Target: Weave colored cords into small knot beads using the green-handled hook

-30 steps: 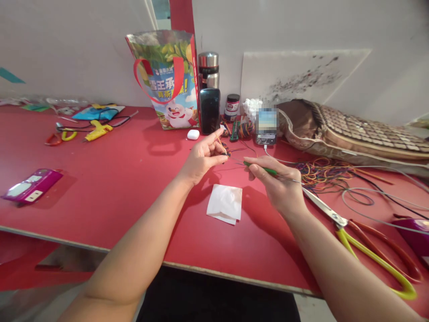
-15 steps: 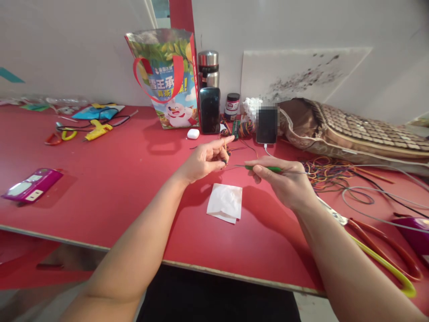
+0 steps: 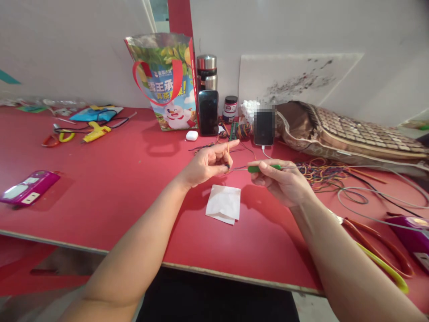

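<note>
My right hand (image 3: 280,181) grips the green handle of a crochet hook (image 3: 264,168), its thin metal shaft pointing left. My left hand (image 3: 209,164) pinches a small dark piece of crochet work (image 3: 228,166) between thumb and fingers, with the index finger stretched out to the right. Orange-yellow yarn (image 3: 228,147) loops around that finger. The hook's tip reaches close to the small piece; whether it is inside a stitch I cannot tell. Under the hands a folded white tissue (image 3: 223,203) lies on the red table (image 3: 134,197).
Behind stand a shopping bag (image 3: 167,85), a steel flask (image 3: 207,71), a dark phone (image 3: 208,112) and another phone (image 3: 264,127) on a cable. Tangled yarn (image 3: 318,173), red-handled pliers (image 3: 378,241) and a cushion (image 3: 351,132) are right; a yellow glue gun (image 3: 96,132) and purple power strip (image 3: 30,188) left.
The hook has come nearer to the small piece in my left hand. My left index finger reaches slightly farther right. The whole view has shifted a little.
</note>
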`<state>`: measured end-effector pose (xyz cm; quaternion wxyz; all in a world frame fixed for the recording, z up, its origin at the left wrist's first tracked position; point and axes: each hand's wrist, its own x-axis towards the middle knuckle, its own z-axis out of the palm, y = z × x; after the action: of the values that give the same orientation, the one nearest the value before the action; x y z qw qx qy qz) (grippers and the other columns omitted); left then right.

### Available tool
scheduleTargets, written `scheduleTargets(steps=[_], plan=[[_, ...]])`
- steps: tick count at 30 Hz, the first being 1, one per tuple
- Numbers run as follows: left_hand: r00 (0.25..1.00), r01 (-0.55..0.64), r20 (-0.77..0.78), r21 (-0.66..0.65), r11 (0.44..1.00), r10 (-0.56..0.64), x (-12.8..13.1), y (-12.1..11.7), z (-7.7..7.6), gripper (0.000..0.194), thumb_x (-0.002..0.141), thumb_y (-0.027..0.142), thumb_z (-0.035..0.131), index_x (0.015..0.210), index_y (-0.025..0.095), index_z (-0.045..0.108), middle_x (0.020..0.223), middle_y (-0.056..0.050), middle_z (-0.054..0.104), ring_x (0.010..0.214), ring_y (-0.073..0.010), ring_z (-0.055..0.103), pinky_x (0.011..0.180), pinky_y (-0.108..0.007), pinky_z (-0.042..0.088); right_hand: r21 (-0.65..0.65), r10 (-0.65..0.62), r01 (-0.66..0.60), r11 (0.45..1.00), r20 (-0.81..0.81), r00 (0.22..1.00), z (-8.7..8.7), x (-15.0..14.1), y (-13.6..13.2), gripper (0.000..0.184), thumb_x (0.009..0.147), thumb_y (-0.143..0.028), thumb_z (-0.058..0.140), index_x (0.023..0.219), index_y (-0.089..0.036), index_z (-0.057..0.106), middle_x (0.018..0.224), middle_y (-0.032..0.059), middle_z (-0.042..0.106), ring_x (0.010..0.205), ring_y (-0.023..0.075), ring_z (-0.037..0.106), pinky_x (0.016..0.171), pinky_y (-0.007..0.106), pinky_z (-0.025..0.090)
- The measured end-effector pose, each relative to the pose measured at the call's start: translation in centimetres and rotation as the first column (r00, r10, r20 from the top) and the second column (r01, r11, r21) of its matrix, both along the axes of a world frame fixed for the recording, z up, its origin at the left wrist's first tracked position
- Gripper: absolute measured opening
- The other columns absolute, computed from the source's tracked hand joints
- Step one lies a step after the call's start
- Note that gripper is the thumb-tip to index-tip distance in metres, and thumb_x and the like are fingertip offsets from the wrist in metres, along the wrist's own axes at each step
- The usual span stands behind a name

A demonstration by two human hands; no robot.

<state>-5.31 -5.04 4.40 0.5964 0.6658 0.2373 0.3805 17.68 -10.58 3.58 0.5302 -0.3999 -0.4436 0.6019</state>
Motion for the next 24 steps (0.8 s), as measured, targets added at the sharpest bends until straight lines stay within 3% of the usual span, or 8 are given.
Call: scheduleTargets(steps=[5,9,12,19,24], plan=[[0.991,-0.034,0.124,-0.158,0.987,0.054,0.9,-0.4,-0.2,0.059,0.077,0.017,0.084,0.135,0.023,0.074,0.083,0.000,0.068,0.077,-0.0139,0.062,0.078,-0.030,0.052,0.008,-0.018,0.018,1.000,-0.084,0.996,-0.5,-0.4,0.1,0.038,0.065,-0.050,0.099,0.086,-0.021,0.087,0.069,0.0041,0.074,0.056,0.0115,0.060,0.053,0.028,0.051],[0.978,-0.037,0.189,-0.249,0.968,0.086,1.4,-0.8,-0.3,0.059,0.076,0.017,0.086,0.134,0.023,0.074,0.086,0.000,0.069,0.080,-0.0144,0.065,0.078,-0.031,0.053,0.041,0.003,0.001,0.999,-0.115,0.993,-0.9,-0.7,0.0,0.031,0.075,-0.047,0.094,0.089,-0.021,0.085,0.070,0.0030,0.074,0.055,0.0115,0.059,0.054,0.030,0.052],[0.973,-0.053,0.200,-0.288,0.956,0.115,1.5,-1.0,-0.2,0.056,0.075,0.017,0.087,0.129,0.023,0.076,0.087,0.000,0.070,0.082,-0.0149,0.067,0.080,-0.031,0.054,0.017,-0.008,0.011,1.000,-0.147,0.989,-0.8,-1.0,-0.2,0.034,0.073,-0.047,0.094,0.091,-0.020,0.085,0.069,0.0030,0.074,0.054,0.0121,0.059,0.053,0.030,0.051],[0.966,-0.128,0.186,-0.260,0.957,0.180,2.0,-1.0,-0.4,0.060,0.073,0.018,0.089,0.130,0.021,0.074,0.084,0.001,0.070,0.079,-0.0140,0.066,0.079,-0.030,0.052,0.013,0.013,-0.011,1.000,-0.141,0.990,-0.3,-1.5,-0.5,0.036,0.074,-0.052,0.093,0.081,-0.019,0.080,0.069,0.0039,0.077,0.049,0.0127,0.059,0.051,0.029,0.052],[0.949,-0.226,0.180,-0.180,0.957,0.258,2.8,-1.2,-0.7,0.056,0.074,0.017,0.086,0.129,0.019,0.073,0.082,0.002,0.070,0.078,-0.0134,0.066,0.083,-0.031,0.053,0.060,-0.038,0.049,0.997,-0.168,0.985,-0.7,-1.7,-0.6,0.031,0.077,-0.048,0.091,0.081,-0.019,0.079,0.069,0.0038,0.077,0.051,0.0133,0.061,0.053,0.030,0.052]])
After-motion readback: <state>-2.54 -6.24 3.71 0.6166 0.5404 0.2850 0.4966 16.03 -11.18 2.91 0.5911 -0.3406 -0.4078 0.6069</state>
